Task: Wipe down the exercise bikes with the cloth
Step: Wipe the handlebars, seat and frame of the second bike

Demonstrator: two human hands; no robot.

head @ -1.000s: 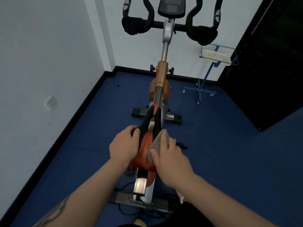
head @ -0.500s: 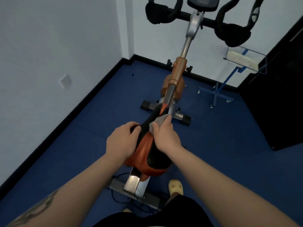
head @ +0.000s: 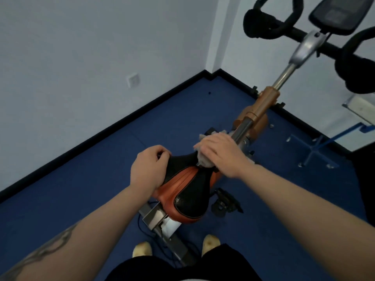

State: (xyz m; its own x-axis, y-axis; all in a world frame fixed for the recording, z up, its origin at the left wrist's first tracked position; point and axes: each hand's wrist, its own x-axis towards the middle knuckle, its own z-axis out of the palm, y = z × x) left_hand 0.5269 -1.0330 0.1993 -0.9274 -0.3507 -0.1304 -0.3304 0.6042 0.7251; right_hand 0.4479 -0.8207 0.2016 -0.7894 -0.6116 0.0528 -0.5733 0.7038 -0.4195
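Wiping the nose of the saddle point(head: 188, 191) on the exercise bike point(head: 261, 106) with the cloth point(head: 203, 159).

I have my right hand point(head: 221, 153) laid over the pale cloth, fingers fairly straight and pressing it onto the saddle's narrow front end, just beside the silver post point(head: 243, 126). My left hand point(head: 149, 169) curls round the saddle's left edge, gripping it. Black handlebars point(head: 261, 25) sit far ahead, near the white wall point(head: 81, 47); blue floor point(head: 81, 189) lies below.

cloth point(head: 203, 159): mostly hidden under right hand point(head: 220, 154)
handlebars point(head: 263, 25): right side cut by frame edge
saddle point(head: 186, 191) nose: covered
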